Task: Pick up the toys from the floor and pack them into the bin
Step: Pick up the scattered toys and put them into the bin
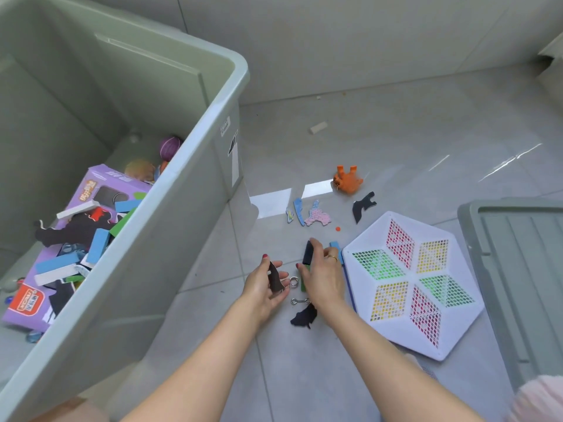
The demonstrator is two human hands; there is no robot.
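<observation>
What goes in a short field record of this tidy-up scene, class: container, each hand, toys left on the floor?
container: green bin, with a purple box and blocks inside
left hand: holds a dark flat piece
right hand: pinches another dark piece
floor: orange animal, pastel cutouts, metal rings, white hexagon board
beside board: bin lid

A single wide-angle view from the person's head looks forward and steeply down at the floor (350, 345), close above both forearms; straight lines bow toward the edges, and the bin (195, 166) looms large at the near left
</observation>
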